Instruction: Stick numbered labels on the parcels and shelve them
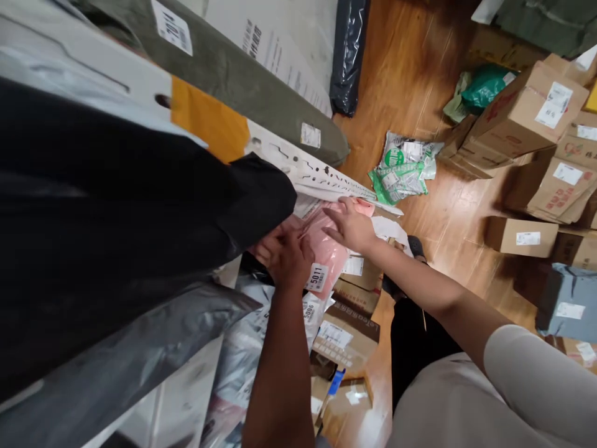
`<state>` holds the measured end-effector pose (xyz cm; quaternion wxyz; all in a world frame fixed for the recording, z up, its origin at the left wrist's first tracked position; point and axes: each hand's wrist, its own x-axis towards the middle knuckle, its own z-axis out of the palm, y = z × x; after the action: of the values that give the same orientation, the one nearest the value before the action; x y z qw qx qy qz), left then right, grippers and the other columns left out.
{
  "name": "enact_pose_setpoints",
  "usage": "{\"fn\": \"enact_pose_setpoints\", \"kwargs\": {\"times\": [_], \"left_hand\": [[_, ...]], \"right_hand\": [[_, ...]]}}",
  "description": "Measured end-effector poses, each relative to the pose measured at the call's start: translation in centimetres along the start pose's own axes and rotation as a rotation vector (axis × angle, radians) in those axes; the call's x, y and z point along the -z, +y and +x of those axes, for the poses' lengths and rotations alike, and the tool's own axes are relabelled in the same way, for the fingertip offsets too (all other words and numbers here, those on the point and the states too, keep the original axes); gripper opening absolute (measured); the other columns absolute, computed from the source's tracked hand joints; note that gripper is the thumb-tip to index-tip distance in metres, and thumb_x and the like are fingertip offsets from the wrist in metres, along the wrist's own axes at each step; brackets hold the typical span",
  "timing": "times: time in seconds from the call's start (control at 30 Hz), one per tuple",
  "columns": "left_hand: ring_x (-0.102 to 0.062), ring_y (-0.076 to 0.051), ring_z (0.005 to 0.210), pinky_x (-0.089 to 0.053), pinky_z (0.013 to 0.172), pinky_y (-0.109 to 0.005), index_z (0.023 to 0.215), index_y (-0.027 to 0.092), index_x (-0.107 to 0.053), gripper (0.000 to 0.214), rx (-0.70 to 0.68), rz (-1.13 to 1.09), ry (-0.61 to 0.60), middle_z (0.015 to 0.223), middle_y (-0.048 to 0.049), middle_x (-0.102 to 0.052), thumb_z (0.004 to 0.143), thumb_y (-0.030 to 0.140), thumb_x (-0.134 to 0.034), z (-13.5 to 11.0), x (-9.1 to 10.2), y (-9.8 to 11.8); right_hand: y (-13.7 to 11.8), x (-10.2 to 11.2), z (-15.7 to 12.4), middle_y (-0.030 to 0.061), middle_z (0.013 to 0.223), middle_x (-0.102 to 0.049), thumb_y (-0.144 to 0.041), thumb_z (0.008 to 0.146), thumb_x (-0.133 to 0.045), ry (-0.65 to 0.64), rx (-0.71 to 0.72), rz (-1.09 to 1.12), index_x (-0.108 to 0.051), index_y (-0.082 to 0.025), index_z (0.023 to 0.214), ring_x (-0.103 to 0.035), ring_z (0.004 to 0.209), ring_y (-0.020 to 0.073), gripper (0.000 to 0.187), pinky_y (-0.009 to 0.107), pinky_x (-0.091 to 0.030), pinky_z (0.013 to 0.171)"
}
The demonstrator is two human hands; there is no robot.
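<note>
A shiny pink plastic parcel [332, 246] with a white label reading 5011 lies among other bagged parcels in a shelf space. My left hand [290, 258] comes from below and grips its left side, fingers bent and partly blurred. My right hand [352, 225] rests on the parcel's upper right part, its fingers spread and stretched out. Above both hands runs a white perforated shelf beam [298, 165]. Just left of my left hand hangs the end of a big black bag [252, 199]. Below the pink parcel are clear and grey bagged parcels [245, 336], one labelled 5006.
A long grey-green wrapped roll [261, 93] lies along the top. Cardboard boxes [513, 124] stack on the right, with a grey parcel [564, 298]. A green and white bag [403, 165] is on the wooden floor [396, 74]. More boxes [347, 339] stand below the parcel.
</note>
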<state>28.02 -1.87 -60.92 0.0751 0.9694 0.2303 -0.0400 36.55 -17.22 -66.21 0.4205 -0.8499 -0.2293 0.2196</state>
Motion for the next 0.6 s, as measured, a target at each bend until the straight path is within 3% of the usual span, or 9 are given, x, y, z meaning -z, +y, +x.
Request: {"fn": "enact_pose_setpoints", "kwargs": {"times": [0.13,0.27,0.47,0.6], "left_hand": [[-0.044,-0.04,0.122,-0.035,0.102,-0.057,0.097,0.019,-0.07,0.029,0.063,-0.037,0.074,0.124,-0.0198,-0.052,0.096,0.038,-0.048,-1.5,-1.3,-0.9],[-0.044,-0.037,0.122,-0.032,0.107,-0.056,0.095,0.019,-0.069,0.027,0.031,-0.058,0.09,0.12,-0.0181,-0.053,0.096,0.036,-0.048,-2.1,-2.1,-1.1],[-0.043,-0.038,0.121,-0.03,0.108,-0.059,0.094,0.019,-0.07,0.024,0.028,-0.072,0.085,0.12,-0.0187,-0.054,0.095,0.033,-0.05,-2.2,-1.8,-0.9],[-0.044,-0.038,0.121,-0.032,0.106,-0.056,0.094,0.019,-0.07,0.025,0.026,-0.106,0.068,0.119,-0.0191,-0.057,0.095,0.035,-0.05,-1.8,-1.5,-0.8]], "right_hand": [[0.1,-2.8,-1.9,0.013,0.161,-0.029,-0.053,0.103,-0.043,-0.03,-0.066,-0.063,-0.049,-0.031,0.151,-0.063,0.12,0.0331,0.054,0.046,-0.059,0.09],[0.8,-4.3,-3.2,0.0111,0.162,-0.03,-0.053,0.103,-0.044,-0.037,-0.101,-0.03,-0.046,-0.034,0.153,-0.065,0.117,0.0332,0.054,0.046,-0.062,0.085],[1.4,-3.8,-2.7,0.0078,0.163,-0.032,-0.045,0.1,-0.054,-0.038,-0.093,0.003,-0.048,-0.035,0.151,-0.062,0.124,0.029,0.052,0.039,-0.061,0.089],[1.9,-3.5,-4.7,0.0124,0.156,-0.042,-0.037,0.096,-0.059,0.084,-0.1,0.162,-0.056,-0.024,0.141,-0.062,0.121,0.0237,0.047,0.035,-0.057,0.095]]}}
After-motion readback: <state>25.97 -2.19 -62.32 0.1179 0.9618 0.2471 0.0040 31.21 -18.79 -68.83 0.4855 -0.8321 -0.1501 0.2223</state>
